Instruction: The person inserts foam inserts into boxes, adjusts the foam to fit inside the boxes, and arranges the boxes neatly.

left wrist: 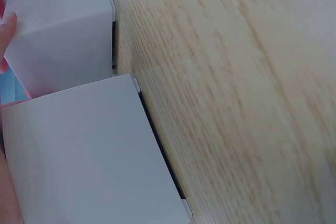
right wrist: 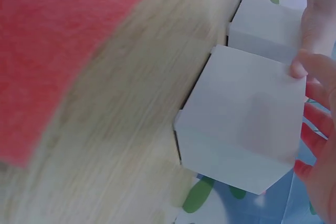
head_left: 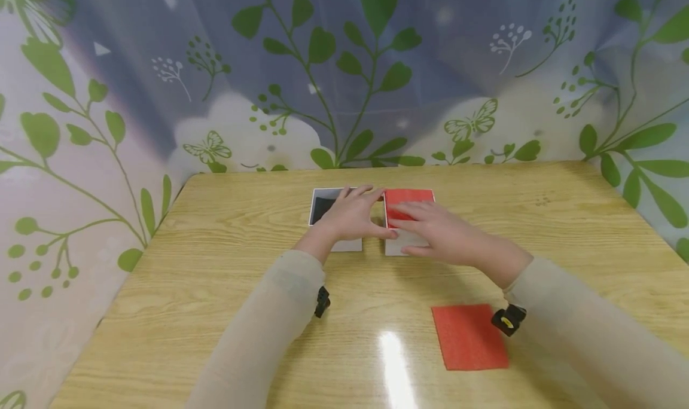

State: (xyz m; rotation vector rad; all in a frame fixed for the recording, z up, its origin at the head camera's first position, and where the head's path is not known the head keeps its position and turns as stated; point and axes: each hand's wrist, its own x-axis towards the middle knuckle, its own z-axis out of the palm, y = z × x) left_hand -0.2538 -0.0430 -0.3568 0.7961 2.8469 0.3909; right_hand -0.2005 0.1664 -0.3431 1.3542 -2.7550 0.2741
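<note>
Two white boxes stand side by side near the far half of the table. The left box [head_left: 345,245] has an open top with a dark inside. Red cloth [head_left: 410,197] fills the top of the right box [head_left: 395,247]. My left hand [head_left: 352,214] reaches over the left box, fingers spread, its thumb tip at the right box's front rim. Over the red cloth lies my right hand [head_left: 438,232], fingers extended and thumb by the box's front face. In the right wrist view, the right fingers [right wrist: 315,135] are at the box's upper edge.
A flat red cloth square [head_left: 470,338] lies on the wooden table [head_left: 226,265], near my right sleeve. A leaf-patterned curtain [head_left: 371,86] hangs behind the table's far edge and along both sides. Each wrist wears a small black camera.
</note>
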